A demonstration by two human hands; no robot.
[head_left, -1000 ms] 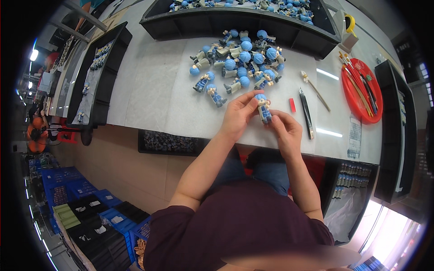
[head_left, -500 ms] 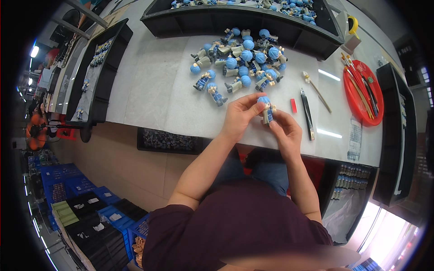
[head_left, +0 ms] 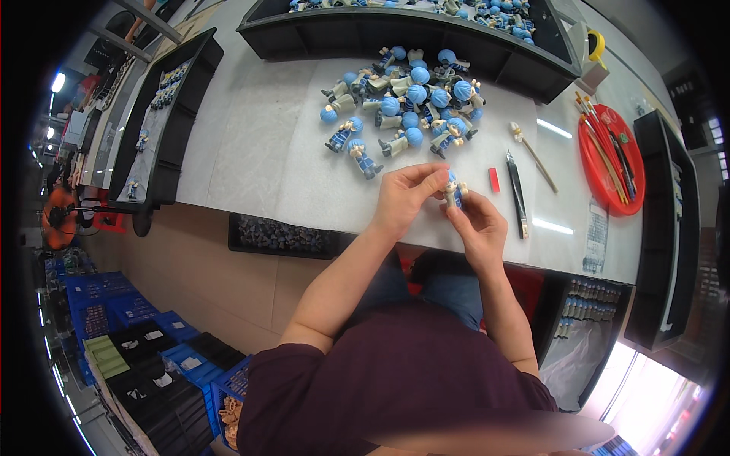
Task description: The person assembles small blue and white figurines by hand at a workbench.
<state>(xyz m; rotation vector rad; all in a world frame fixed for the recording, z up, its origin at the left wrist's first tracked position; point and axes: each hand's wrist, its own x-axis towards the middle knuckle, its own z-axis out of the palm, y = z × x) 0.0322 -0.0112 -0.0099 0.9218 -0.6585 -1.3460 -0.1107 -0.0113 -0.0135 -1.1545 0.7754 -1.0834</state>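
Observation:
Between my two hands, near the table's front edge, is a small figurine (head_left: 455,194) with a blue cap and a blue-and-cream body. My left hand (head_left: 407,196) pinches its head, and the fingers cover most of the cap. Lower down, my right hand (head_left: 480,223) grips its body with thumb and fingers. Just beyond my hands lies a loose pile of similar figurines (head_left: 416,95) with round blue heads, several tipped on their sides. One figurine (head_left: 365,159) lies nearest to my left hand. Right of my right hand are a small red block (head_left: 493,180) and a dark pen-like tool (head_left: 517,194).
A black tray (head_left: 411,43) of figurines spans the table's far side. A wooden stick (head_left: 538,158) and a red oval dish (head_left: 613,190) holding brushes lie to the right. Black trays flank both sides. Below the front edge sits a bin (head_left: 281,235) of small dark pieces.
The figurine has turned in my fingers, and my left fingers now cover more of its cap. Both hands stay in nearly the same place.

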